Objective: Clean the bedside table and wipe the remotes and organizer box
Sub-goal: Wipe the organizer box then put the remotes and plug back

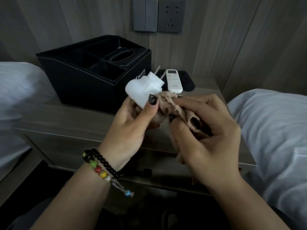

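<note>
Left hand [132, 123] fingers pinching white packet [142, 90]; right hand [204, 135] fingers gripping beige cloth [172, 105] above surface [74, 120]; organizer box [86, 80] behind.

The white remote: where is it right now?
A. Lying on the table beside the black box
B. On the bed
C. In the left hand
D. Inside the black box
A: the white remote lies flat on the table, right of the black box, in neither hand.
</note>
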The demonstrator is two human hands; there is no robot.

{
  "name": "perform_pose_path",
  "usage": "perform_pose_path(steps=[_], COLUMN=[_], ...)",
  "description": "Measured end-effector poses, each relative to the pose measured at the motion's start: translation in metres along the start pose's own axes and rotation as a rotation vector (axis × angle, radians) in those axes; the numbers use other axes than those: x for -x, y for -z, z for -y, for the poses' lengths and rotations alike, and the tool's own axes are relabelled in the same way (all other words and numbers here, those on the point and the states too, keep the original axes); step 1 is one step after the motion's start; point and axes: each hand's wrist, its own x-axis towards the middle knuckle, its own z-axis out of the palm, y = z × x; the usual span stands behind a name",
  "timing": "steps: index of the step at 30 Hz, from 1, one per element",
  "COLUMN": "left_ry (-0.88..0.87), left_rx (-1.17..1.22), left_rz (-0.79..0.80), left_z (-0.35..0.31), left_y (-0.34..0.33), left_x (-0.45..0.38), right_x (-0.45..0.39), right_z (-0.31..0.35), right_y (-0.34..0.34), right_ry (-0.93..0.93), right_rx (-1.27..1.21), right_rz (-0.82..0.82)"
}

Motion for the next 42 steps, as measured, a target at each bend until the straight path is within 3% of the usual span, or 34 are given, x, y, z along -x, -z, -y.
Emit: perform_pose_path(steps=[4, 8, 13, 19, 23, 30, 34, 37, 42], left_ry=[0.040, 0.109, 0.130, 0.018, 0.045, -0.121, -0.272, -0.349, -0.360], left_rx=[-0.035, 0.021, 0.139, -0.008, 0.040, -0.360, -0.409, -0.574, -0.798], left_rz=[0.158, 0.214, 0.227, 0.139, 0.185, 0.056, 0.042, 0.031, 0.041], left_z=[-0.001, -0.002, -0.007, -0.004, -0.004, -0.004, -0.005, -0.003, 0.002], left_y=[0.003, 0.003, 0.000, -0.002, -0.003, -0.009, -0.008, 0.004, 0.014], left_x=[0.004, 0.004, 0.004, 0.003, 0.003, 0.006, 0.005, 0.001, 0.000], right_x=[-0.003, -0.006, -0.007, 0.001, -0.001, 0.000, -0.004, -0.006, -0.010], right_z=[-0.003, -0.007, -0.009, -0.001, -0.003, -0.002, 0.009, 0.017, 0.020], right_y=[0.004, 0.004, 0.004, -0.002, -0.003, -0.009, -0.005, -0.001, 0.007], right_ry=[0.071, 0.075, 0.055, 0.190, 0.041, -0.417, -0.519, -0.560, -0.530], right_rx=[0.025, 0.072, 0.083, 0.092, 0.029, -0.165, -0.336, -0.419, -0.400], right_rz=[0.036, 0.000, -0.035, -0.002, -0.016, -0.010, 0.012, 0.018, 0.002])
